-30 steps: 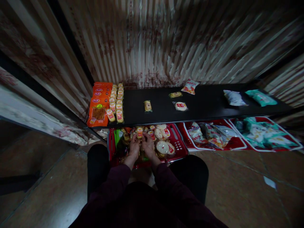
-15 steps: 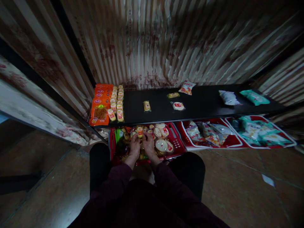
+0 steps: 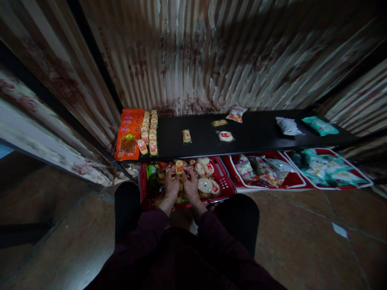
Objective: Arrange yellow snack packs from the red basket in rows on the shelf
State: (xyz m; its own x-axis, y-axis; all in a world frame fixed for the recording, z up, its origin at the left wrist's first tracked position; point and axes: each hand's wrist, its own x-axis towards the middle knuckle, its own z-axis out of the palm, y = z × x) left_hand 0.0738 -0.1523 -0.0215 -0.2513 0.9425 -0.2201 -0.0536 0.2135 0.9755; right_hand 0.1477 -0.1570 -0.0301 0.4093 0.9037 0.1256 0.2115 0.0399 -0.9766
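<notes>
Over a red basket [image 3: 226, 177] of wrapped snacks, my left hand [image 3: 171, 186] and my right hand [image 3: 190, 184] hold one small yellow packet [image 3: 179, 167] between their fingertips. The packet has a red and white label and is upright. Round white-wrapped snacks [image 3: 205, 185] lie in the basket to the right of my right hand. On the black shelf [image 3: 199, 147] above stand rows of similar yellow packets [image 3: 152, 137], beside orange bags [image 3: 128, 139] at the left end.
Single snacks lie along the shelf: a yellow packet [image 3: 186, 136], another [image 3: 219, 123], a round one [image 3: 225, 136], a red-white bag [image 3: 236, 113], a white bag [image 3: 288, 126] and a green bag [image 3: 321, 125]. Two more red baskets [image 3: 298, 181] hold bags at the right.
Both hands have raised the yellow packet very slightly and still grip it from both sides. The camera view has shifted a little. The snacks on the shelf have not moved.
</notes>
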